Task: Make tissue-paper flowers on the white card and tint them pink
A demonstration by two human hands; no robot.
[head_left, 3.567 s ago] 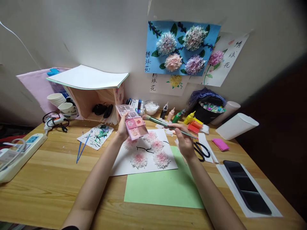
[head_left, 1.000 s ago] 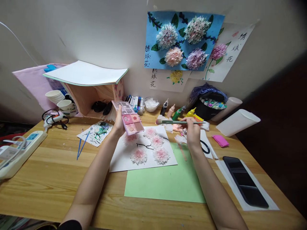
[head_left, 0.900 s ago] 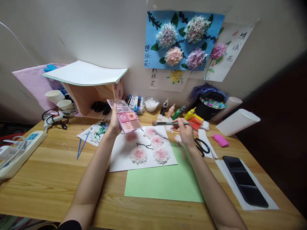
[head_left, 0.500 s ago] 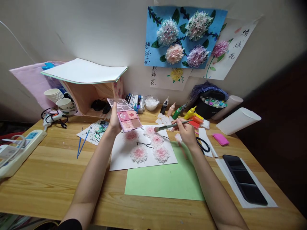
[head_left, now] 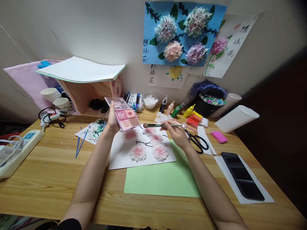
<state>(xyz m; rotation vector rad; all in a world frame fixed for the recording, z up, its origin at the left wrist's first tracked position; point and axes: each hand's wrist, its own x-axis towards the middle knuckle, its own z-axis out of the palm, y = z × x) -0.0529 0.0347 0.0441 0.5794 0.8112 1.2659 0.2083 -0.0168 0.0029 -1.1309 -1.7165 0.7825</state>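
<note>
My left hand (head_left: 113, 118) grips an opened pink makeup palette (head_left: 128, 118), its lid tilted up and its coloured pans facing me. Between the fingers of my right hand (head_left: 174, 130) is a makeup brush (head_left: 159, 125), held level with its bristles pointing left toward the palette. The bristle tip is close to the palette's right edge, above the sheet. Under both hands lies a white sheet (head_left: 120, 159) bearing several fluffy pink-and-white paper flowers (head_left: 137, 152) and short black branch lines. A light green sheet (head_left: 160, 182) sits partly beneath it.
Black-handled scissors (head_left: 198, 142) lie right of my right hand. Farther back stand paint bottles (head_left: 176, 111), a bowl of white bits (head_left: 150, 101) and markers (head_left: 134, 99). A phone (head_left: 242, 175) is at right, two blue brushes (head_left: 81, 143) and a power strip (head_left: 22, 151) at left.
My right hand has moved left with the brush, whose bristles have left the upper flower and come near the palette. More of the scissors shows. The whole view has shifted slightly.
</note>
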